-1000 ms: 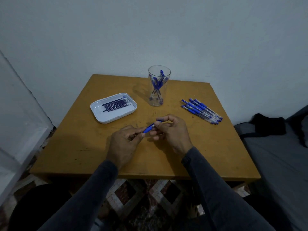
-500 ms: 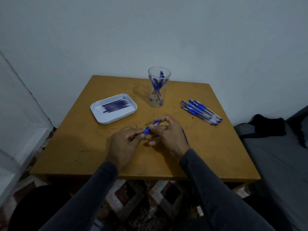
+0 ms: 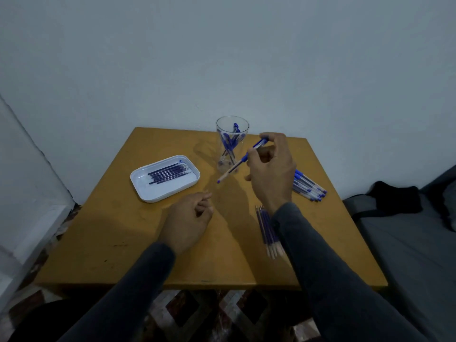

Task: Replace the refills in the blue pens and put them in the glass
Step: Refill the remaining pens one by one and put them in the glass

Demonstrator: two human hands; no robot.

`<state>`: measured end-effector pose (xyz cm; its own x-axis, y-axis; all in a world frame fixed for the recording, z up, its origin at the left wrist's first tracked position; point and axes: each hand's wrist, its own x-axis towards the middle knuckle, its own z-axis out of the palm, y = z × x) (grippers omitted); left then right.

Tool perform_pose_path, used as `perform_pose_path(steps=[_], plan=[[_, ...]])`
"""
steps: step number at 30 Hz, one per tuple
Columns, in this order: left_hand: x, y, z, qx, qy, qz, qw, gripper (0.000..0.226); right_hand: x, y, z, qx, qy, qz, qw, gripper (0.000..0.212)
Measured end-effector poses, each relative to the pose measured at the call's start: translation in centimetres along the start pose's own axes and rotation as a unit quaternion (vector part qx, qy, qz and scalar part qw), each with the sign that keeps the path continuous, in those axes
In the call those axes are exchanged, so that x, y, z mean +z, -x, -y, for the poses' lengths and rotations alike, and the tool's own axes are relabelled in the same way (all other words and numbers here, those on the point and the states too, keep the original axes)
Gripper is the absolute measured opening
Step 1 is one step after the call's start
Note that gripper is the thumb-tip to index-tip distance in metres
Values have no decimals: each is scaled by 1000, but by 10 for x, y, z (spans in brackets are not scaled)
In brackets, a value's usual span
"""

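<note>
My right hand (image 3: 270, 169) is raised above the table, shut on a blue pen (image 3: 240, 161) that slants down to the left, just right of the clear glass (image 3: 232, 144). The glass holds several blue pens. My left hand (image 3: 188, 220) rests on the wooden table (image 3: 111, 233) with its fingers curled and nothing in it. A white tray (image 3: 164, 177) with several dark refills sits at the left. More blue pens (image 3: 309, 186) lie in a row at the right. A bundle of loose refills (image 3: 269, 230) lies beside my right forearm.
A pale wall stands right behind the table. A grey seat (image 3: 407, 243) with a black cloth (image 3: 394, 198) on it is at the right. A white ledge (image 3: 29, 218) runs along the left. Patterned floor tiles show below the table's front edge.
My left hand let go of the pen and stayed low on the table. My right hand lifted the pen up and back toward the glass. The refill bundle became visible.
</note>
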<state>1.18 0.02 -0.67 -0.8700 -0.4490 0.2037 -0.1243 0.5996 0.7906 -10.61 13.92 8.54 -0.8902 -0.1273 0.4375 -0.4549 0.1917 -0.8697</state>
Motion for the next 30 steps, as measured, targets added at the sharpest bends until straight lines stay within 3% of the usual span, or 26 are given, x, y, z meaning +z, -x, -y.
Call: perform_pose_path(steps=[5,12,21,26,30], plan=[[15,-31,-6,61,-141,45,987,34,1,-37,20,-28,-26,-63,997,27],[40,-61,-9,100,-217,97,966,47,15,-71,23,-62,-49,-94,992,26],[50,-66,1,89,-237,109,961,53,44,-94,-7,-112,82,19,990,19],[52,-67,4,84,-240,112,961,53,53,-99,-10,-85,193,106,972,25],[51,-66,3,84,-246,110,959,54,55,-102,-8,-81,222,116,965,12]])
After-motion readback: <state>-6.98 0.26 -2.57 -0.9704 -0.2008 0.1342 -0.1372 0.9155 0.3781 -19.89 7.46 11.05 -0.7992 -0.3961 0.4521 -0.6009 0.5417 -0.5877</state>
